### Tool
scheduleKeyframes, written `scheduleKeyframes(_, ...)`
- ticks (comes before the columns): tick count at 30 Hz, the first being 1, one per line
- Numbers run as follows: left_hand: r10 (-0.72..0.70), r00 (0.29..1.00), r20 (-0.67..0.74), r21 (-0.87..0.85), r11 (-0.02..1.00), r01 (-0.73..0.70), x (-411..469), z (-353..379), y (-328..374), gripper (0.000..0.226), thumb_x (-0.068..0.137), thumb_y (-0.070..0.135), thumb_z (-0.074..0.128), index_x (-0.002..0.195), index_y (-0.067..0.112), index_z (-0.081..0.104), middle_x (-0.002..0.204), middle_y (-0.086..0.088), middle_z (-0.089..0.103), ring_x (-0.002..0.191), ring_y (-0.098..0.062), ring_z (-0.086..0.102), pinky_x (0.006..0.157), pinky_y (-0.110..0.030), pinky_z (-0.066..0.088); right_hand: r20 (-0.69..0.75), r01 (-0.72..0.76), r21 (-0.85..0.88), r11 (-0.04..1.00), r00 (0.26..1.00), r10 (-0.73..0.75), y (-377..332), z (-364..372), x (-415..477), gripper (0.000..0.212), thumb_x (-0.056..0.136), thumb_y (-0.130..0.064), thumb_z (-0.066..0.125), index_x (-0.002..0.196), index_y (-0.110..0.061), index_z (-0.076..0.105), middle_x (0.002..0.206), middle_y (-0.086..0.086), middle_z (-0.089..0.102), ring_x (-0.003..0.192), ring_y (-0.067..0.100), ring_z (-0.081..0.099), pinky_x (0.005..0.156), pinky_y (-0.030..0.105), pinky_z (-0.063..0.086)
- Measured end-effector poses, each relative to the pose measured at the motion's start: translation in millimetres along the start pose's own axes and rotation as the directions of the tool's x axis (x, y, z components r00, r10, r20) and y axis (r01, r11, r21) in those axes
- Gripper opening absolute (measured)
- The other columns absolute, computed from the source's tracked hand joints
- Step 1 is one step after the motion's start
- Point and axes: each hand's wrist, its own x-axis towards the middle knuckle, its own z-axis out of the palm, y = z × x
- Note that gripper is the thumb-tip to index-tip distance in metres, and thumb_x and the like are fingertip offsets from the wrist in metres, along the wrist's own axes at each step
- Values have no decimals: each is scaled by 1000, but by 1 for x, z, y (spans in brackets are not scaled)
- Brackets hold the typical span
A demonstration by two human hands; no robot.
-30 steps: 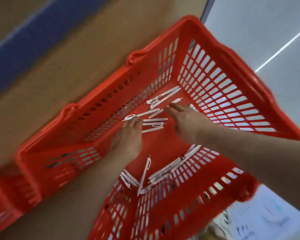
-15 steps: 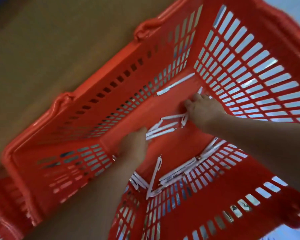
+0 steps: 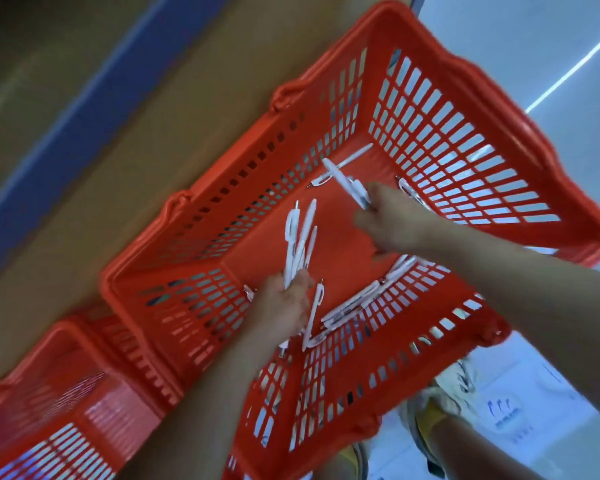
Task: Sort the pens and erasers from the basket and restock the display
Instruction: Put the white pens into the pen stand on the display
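Reaching into the basket (image 3: pixel 333 247), the left-hand grip (image 3: pixel 283 306) holds a pen bundle (image 3: pixel 297 242) at frame centre; the right-hand grip (image 3: pixel 395 223) pinches one pen (image 3: pixel 343 181).

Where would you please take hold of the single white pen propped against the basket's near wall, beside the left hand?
I'd pinch the single white pen at mid-barrel, coming from above on the open floor side. Its lower end rests against the basket's mesh wall, which blocks that side, while its upper length lies free beside the left hand.
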Motion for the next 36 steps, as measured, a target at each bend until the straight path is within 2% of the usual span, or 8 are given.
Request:
scheduleKeyframes(2,6,999,40,-80,997,-3,-40,6,26,28,100,24,40,81,10,55,47,1,31,35,-9,27,38,-15,19,94,-182,501,846,983,155,-23,-4,-34,20,87,-4,44,72,-16,38,59,8,37,41,17,36,39,21,33)
scheduleKeyframes(5,55,993,102,-91,995,-46,-98,10,66,27,100,26,41,83,9,53,47,0,34,33,-11,30,36,-14,21,195,-265,762,591,964,181,-53,-17,-88,31,83,-20,65,66,-22,40,54,1,26,37,11,23,37,14,18)
scheduleKeyframes(12,85,956,280,-114,992,-55,-240,11,175,31,100,26,40,71,18,47,47,1,35,35,-11,30,39,-15,22,207,-187,814,549,978,27,-129,-79,-215,26,63,-33,82,65,-20,59,53,3,43,46,12,33,46,24,24)
scheduleKeyframes(17,203,963,175,-115,976,-185,-335,9,243,33,98,17,46,66,22,52,48,2,34,39,-12,30,38,-17,25,154,-137,814,564,988,18,-203,-140,-282,25,73,-23,77,60,-18,57,62,8,38,49,12,29,44,21,22)
scheduleKeyframes(20,300,948,109,-31,954,-298,-390,6,278,31,95,34,49,66,36,60,47,-2,36,42,-22,30,47,-27,27,59,-72,799,597,997,41,-249,-173,-319,31,85,-7,62,60,-17,48,46,-1,37,36,7,28,34,16,22)
scheduleKeyframes(23,346,934,93,18,937,-349,-444,-4,306,36,79,59,47,79,25,57,46,8,41,43,-13,34,51,-35,29,-48,10,816,578,998,51,-292,-204,-353,30,86,-3,55,61,-16,44,42,-7,32,35,5,24,33,16,18)
scheduleKeyframes(30,402,907,129,-97,915,-392,-548,-28,353,16,98,20,47,103,17,63,53,-2,47,44,-16,48,41,-22,39,-84,120,931,345,990,-116,-363,-257,-422,4,74,-12,49,71,-9,51,59,5,56,46,11,37,34,17,26)
scheduleKeyframes(36,516,856,29,-179,846,-503,-609,-64,371,21,98,22,46,102,18,66,53,-1,35,44,-9,29,41,-19,26,-102,171,896,409,978,-184,-418,-276,-455,15,67,-13,54,66,-19,40,53,-3,31,48,12,28,46,27,23)
